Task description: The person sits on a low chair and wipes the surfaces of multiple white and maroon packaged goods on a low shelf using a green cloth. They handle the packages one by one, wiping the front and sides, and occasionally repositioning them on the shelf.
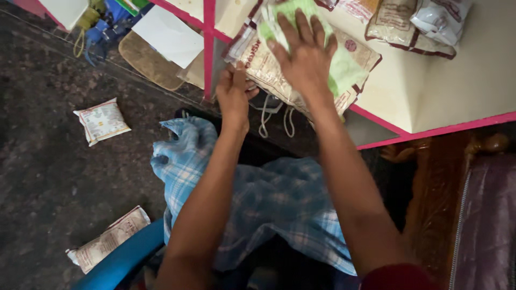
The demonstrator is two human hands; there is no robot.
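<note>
Left of frame: small packet [101, 121] and second packet [110, 239] on dark floor. Centre: left hand [234, 94] pinches lower edge of bag stack [269, 67] at table [473, 80] corner, grip probably closed, fingers partly hidden. Right hand [307, 56] lies flat, open, pressing green cloth [344, 72] on stack. Upper right: more bags [414, 24].

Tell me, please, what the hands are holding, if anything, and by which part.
The left hand grips the lower edge of the printed packet stack overhanging the table. The right hand lies flat on a green cloth atop it, pressing rather than gripping.
</note>
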